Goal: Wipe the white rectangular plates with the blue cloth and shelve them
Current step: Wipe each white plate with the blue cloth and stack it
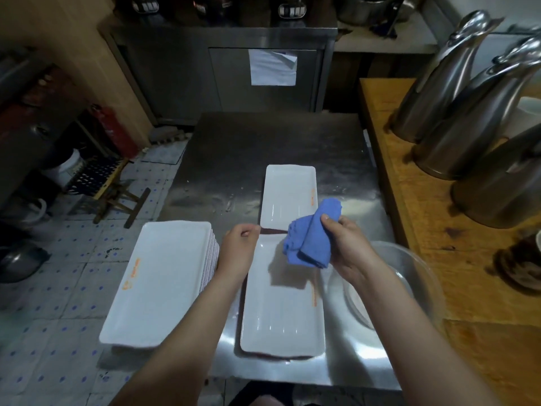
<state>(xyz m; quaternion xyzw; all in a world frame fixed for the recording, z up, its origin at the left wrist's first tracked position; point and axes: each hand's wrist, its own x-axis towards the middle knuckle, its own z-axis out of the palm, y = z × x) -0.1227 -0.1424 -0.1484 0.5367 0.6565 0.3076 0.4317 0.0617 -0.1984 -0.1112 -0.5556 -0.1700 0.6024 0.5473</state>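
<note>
A white rectangular plate [281,315] lies lengthwise on the steel table [234,159] in front of me. My left hand [238,249] grips its far left corner. My right hand [348,247] holds a bunched blue cloth [310,238] just above the plate's far end. A second white plate [288,191] lies farther back on the table. A tall stack of white rectangular plates [161,279] stands at the table's left front corner, overhanging the edge.
A clear bowl [409,276] sits on the table to the right of my right arm. Steel thermos jugs [456,112] stand on the wooden counter [409,215] at right. A steel cabinet [234,71] is behind; tiled floor and a folding stool [108,186] lie left.
</note>
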